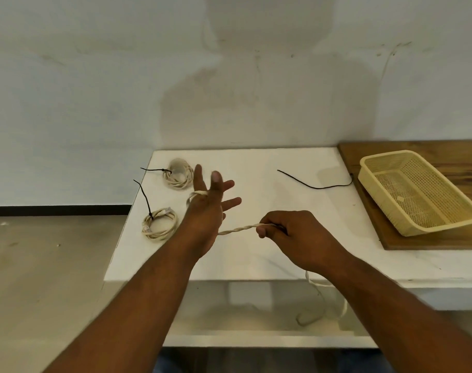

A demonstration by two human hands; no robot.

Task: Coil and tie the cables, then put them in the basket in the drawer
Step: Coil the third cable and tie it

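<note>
Left hand: the left hand [208,208] is raised over the white table [269,162], fingers straight and spread wide, thumb up; a turn of cream cable [237,228] crosses the web between thumb and forefinger and passes behind the palm.

Right hand: the right hand [291,232] is curled, thumb and forefinger pinching the cable just right of the left wrist.

Cable in work: a short twisted stretch runs taut between the two hands, above the table's near half; beyond the right hand the loose tail drops past the table's front edge and hangs below it.

Finished coils: two cream coils lie on the table's left side, the far coil [178,176] near the back corner and the near coil [159,224] just left of the left wrist; each is bound by a black tie with its end sticking out to the left.

Spare tie: a loose black tie [315,187] lies in a shallow curve on the table's right half, its right end at the edge of a wooden board [444,240].

Basket: a cream mesh basket [377,203] sits on the wooden board at the right, well apart from both hands, with no cable in it.

Setting: a pale wall [95,90] stands behind the table; a grey floor [41,265] shows at left.
</note>
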